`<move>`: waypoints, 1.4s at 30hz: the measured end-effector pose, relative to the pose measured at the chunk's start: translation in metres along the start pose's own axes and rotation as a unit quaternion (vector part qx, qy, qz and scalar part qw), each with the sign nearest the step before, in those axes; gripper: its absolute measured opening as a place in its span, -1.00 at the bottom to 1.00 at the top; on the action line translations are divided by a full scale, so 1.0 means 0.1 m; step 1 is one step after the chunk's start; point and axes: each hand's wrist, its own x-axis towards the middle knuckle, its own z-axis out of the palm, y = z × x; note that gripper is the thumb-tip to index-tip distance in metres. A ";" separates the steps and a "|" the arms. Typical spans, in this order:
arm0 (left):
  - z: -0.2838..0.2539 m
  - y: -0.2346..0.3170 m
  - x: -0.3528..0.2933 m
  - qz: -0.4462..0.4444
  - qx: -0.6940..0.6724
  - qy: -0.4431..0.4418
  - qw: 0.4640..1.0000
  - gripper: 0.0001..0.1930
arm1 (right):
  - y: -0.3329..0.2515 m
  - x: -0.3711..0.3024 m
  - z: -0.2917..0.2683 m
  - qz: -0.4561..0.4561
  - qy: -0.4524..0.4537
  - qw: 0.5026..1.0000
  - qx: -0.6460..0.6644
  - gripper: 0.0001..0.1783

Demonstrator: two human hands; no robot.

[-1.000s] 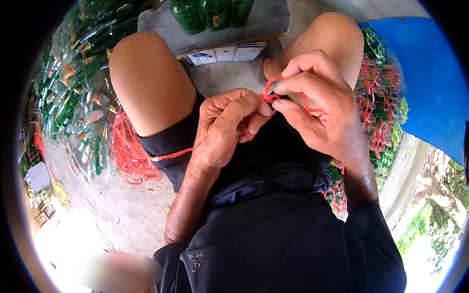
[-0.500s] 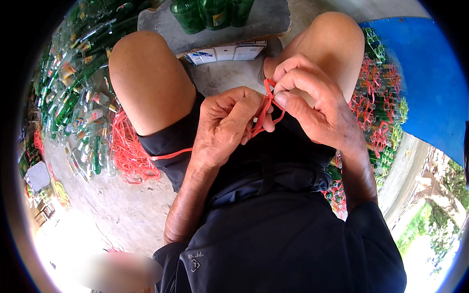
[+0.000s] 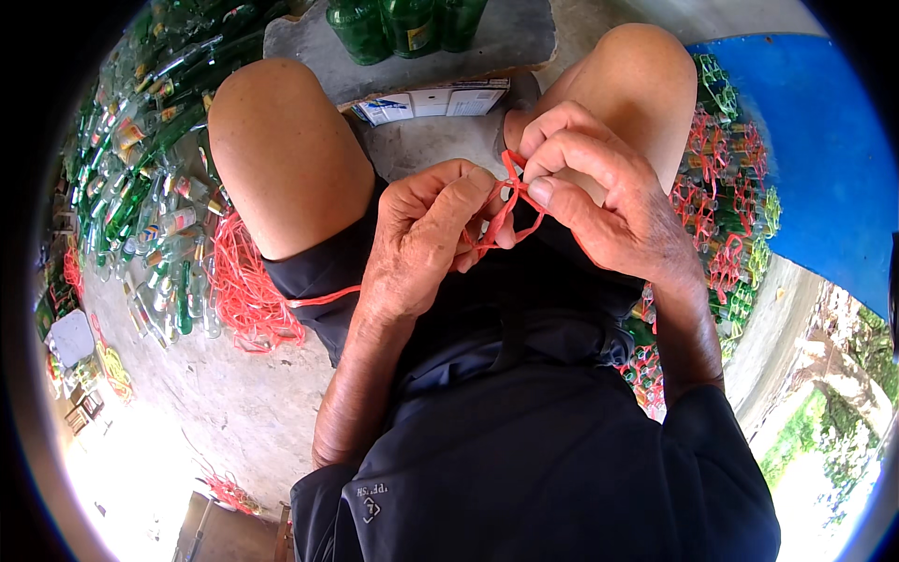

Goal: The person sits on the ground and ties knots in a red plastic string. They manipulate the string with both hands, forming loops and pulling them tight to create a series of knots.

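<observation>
The left hand (image 3: 412, 244) and right hand (image 3: 613, 206) grasp the red cord (image 3: 513, 190) in their fingers, above the black shorts (image 3: 468, 304) — slackened grip could let its loops slip; the trailing strand (image 3: 328, 298) might snag in the tangled heap (image 3: 245, 292).

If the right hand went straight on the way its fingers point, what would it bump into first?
Beyond the red cord it pinches, the right hand would probably meet the left hand first, though depth is unclear here.
</observation>
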 end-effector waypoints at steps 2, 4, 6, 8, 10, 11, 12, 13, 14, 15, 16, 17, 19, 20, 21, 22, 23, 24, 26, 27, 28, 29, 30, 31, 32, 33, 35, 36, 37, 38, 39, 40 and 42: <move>-0.01 -0.01 0.00 -0.003 -0.012 0.001 1.000 -0.65 | 0.01 0.00 0.00 0.004 0.002 1.000 0.013 -0.94; -0.03 0.01 0.01 -0.001 -0.010 -0.006 1.000 -0.64 | 0.03 0.00 -0.01 0.012 0.000 0.999 0.032 -0.95; -0.04 0.01 0.01 0.002 -0.005 -0.003 1.000 -0.63 | 0.02 -0.01 -0.01 0.026 0.002 0.998 0.051 -0.95; -0.04 0.02 0.02 0.006 0.005 0.012 1.000 -0.63 | 0.02 -0.01 -0.01 0.032 0.002 0.998 0.057 -0.95; -0.03 0.03 0.02 0.016 0.023 0.020 0.999 -0.69 | 0.03 -0.01 -0.03 0.029 0.000 0.998 0.050 -0.94; -0.03 0.04 0.02 0.021 0.032 0.024 0.999 -0.72 | 0.02 -0.01 -0.03 0.035 0.004 0.998 0.047 -0.94; -0.02 0.04 0.02 0.036 0.047 0.023 0.998 -0.73 | 0.01 -0.01 -0.03 0.041 0.008 0.998 0.043 -0.94; -0.02 0.04 0.02 0.052 0.062 0.023 0.996 -0.75 | 0.00 0.00 -0.02 0.047 0.012 0.998 0.041 -0.94; 0.00 0.04 0.02 0.068 0.077 0.023 0.994 -0.75 | 0.00 0.00 -0.01 0.050 0.013 0.998 0.039 -0.94; 0.01 0.04 0.02 0.083 0.078 0.025 0.993 -0.76 | -0.01 -0.01 -0.01 0.053 0.015 0.998 0.038 -0.94; 0.03 0.03 0.02 0.098 0.079 0.027 0.992 -0.77 | 0.00 -0.01 0.00 0.057 0.016 0.998 0.036 -0.94; 0.05 0.02 0.02 0.111 0.081 0.029 0.990 -0.77 | 0.00 -0.01 0.00 0.054 0.014 0.998 0.037 -0.94; 0.10 -0.03 0.02 0.133 0.089 0.033 0.987 -0.78 | 0.02 -0.01 0.01 0.049 0.009 0.998 0.037 -0.95; 0.10 -0.03 0.02 0.125 0.092 0.027 0.988 -0.79 | 0.01 -0.01 0.02 0.048 0.009 0.998 0.036 -0.95; 0.09 -0.03 0.01 0.116 0.095 0.021 0.988 -0.80 | 0.00 -0.01 0.03 0.048 0.010 0.998 0.036 -0.95; 0.07 0.02 -0.01 0.089 0.096 0.007 0.991 -0.81 | 0.00 -0.01 0.03 0.048 0.011 0.998 0.034 -0.95; 0.04 0.05 -0.02 0.061 0.097 -0.007 0.993 -0.82 | 0.00 -0.01 0.02 0.048 0.010 0.998 0.036 -0.95; 0.03 0.05 -0.02 0.055 0.106 -0.002 0.993 -0.83 | 0.00 -0.01 0.02 0.049 0.009 0.998 0.037 -0.95; 0.02 0.06 -0.03 0.042 0.124 0.008 0.991 -0.85 | 0.01 -0.01 0.02 0.055 0.004 0.998 0.040 -0.96; 0.01 0.04 -0.03 0.051 0.124 0.009 0.991 -0.84 | 0.03 -0.02 0.01 0.060 0.002 0.997 0.043 -0.96; 0.00 0.00 -0.02 0.060 0.124 0.009 0.990 -0.83 | 0.04 -0.02 0.01 0.066 0.000 0.997 0.045 -0.96; 0.00 -0.02 -0.01 0.069 0.124 0.010 0.990 -0.82 | 0.03 -0.03 0.01 0.085 -0.002 0.994 0.063 -0.95; 0.00 -0.02 -0.02 0.062 0.114 0.015 0.991 -0.82 | 0.01 -0.03 0.02 0.103 -0.004 0.991 0.080 -0.94; 0.01 -0.02 -0.01 0.054 0.105 0.020 0.993 -0.83 | 0.01 -0.03 0.02 0.121 -0.006 0.988 0.097 -0.93; 0.01 -0.01 -0.01 0.047 0.096 0.025 0.994 -0.83 | 0.01 -0.04 0.02 0.118 -0.012 0.988 0.094 -0.91; 0.01 0.01 -0.02 0.033 0.096 0.023 0.995 -0.83 | 0.03 -0.04 0.01 0.115 -0.019 0.989 0.090 -0.90; 0.00 0.05 -0.03 0.004 0.096 0.021 0.995 -0.83 | 0.07 -0.06 0.01 0.110 -0.026 0.989 0.093 -0.88; 0.01 0.06 -0.03 -0.001 0.091 0.019 0.996 -0.83 | 0.09 -0.06 0.01 0.108 -0.028 0.989 0.100 -0.88; 0.01 0.06 -0.03 -0.006 0.086 0.019 0.996 -0.83 | 0.10 -0.07 0.01 0.106 -0.029 0.988 0.107 -0.87; 0.02 0.07 -0.03 -0.011 0.081 0.018 0.996 -0.83 | 0.09 -0.06 0.01 0.123 -0.029 0.985 0.116 -0.87; 0.01 0.06 -0.03 -0.009 0.083 0.014 0.996 -0.83 | 0.06 -0.06 0.01 0.140 -0.029 0.982 0.126 -0.87; 0.01 0.06 -0.03 -0.006 0.086 0.010 0.996 -0.83 | 0.04 -0.06 0.00 0.157 -0.029 0.978 0.135 -0.87; 0.01 0.05 -0.03 0.003 0.085 0.002 0.996 -0.83 | 0.00 -0.06 0.00 0.149 -0.012 0.980 0.130 -0.88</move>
